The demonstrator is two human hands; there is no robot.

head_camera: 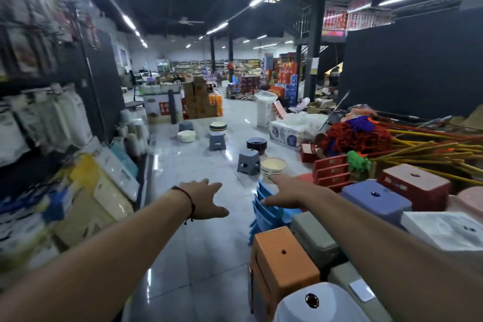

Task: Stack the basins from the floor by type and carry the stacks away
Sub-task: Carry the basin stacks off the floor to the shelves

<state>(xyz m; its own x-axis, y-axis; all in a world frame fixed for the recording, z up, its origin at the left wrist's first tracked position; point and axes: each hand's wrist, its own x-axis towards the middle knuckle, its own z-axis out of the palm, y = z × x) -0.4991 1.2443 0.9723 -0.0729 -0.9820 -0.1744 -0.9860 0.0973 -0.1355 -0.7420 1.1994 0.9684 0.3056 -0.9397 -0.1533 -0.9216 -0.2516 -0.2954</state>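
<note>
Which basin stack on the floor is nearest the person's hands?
The cream basin stack, just past the right hand beside the nearest grey stool. The dark stack, the cream basin and the dark-banded stack lie farther away.

shelf goods (39, 123): blurred, labels unreadable | cream basin (273, 166): near rim hidden by right hand (290, 195) | white stool (317, 303): cut off by bottom edge | far aisle stock (248, 71): too small to tell

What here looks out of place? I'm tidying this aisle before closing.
Basins sit loose among grey stools on the floor: a cream basin by the nearest stool, a dark one behind it, a white one farther left, and another atop a stool. Nothing looks spilled or broken.
</note>
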